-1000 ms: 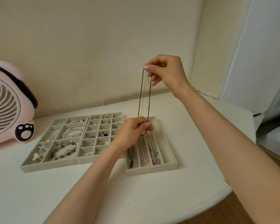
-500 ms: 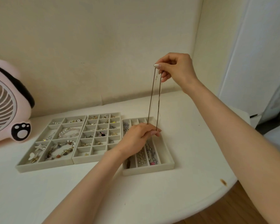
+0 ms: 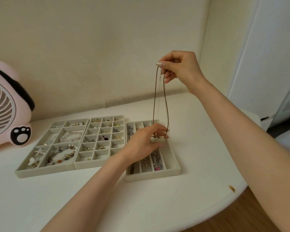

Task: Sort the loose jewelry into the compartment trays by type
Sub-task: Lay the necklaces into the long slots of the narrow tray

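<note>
Sorting of loose jewelry, head view. The right hand [image 3: 180, 68], raised above the counter [image 3: 174, 206], closes its grip on the top of a brown cord necklace [image 3: 154, 97], pinched between thumb and forefinger. The loop hangs straight down to the left hand [image 3: 141, 143], over the far end of the right tray [image 3: 152, 177]. The beaded low end of the necklace lies against the left fingers and is partly covered by them, with the thumb held apart below. Whether this grip holds the beads or only touches them cannot be told. A pale, very thin strand runs beside the cord and is hard to make out. The left hand and forearm hide the middle of the right tray's long slots; chains and a row of beads show at the near end. The middle tray [image 3: 90, 165], a grid of small cells, holds pieces too small to identify. The left tray [image 3: 43, 173] holds beaded bracelets and a star-shaped piece. A pink fan [image 3: 5, 104] with a paw-print motif [image 3: 20, 135] is cut off by the left edge. A small brown mark [image 3: 231, 188] sits near the counter's rounded rim.
</note>
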`<act>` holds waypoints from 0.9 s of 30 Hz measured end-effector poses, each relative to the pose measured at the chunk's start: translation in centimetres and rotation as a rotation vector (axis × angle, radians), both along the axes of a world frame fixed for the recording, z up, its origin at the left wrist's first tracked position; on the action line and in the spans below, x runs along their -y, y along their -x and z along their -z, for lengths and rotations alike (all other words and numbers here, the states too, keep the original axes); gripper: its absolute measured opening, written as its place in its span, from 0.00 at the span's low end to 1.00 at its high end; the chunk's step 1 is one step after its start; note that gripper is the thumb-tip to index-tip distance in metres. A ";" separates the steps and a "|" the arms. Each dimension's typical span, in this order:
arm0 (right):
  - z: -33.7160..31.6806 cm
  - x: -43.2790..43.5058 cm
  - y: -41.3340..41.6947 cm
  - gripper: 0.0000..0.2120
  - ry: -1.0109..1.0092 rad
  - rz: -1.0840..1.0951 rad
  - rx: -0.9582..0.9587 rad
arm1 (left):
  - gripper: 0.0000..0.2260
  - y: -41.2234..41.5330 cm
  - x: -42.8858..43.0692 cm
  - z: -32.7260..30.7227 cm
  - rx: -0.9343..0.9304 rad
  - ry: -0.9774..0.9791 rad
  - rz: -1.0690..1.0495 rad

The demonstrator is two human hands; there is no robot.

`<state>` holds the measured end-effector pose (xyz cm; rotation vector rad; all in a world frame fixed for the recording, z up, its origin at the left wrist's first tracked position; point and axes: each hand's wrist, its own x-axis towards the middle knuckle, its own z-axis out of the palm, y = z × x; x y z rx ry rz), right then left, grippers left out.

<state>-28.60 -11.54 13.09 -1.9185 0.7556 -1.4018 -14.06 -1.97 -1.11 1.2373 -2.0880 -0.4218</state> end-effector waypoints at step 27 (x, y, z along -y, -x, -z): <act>-0.1 0.1 -1.1 0.04 -0.008 0.030 0.014 | 0.06 0.0 -0.6 -0.9 -0.101 -0.061 -0.169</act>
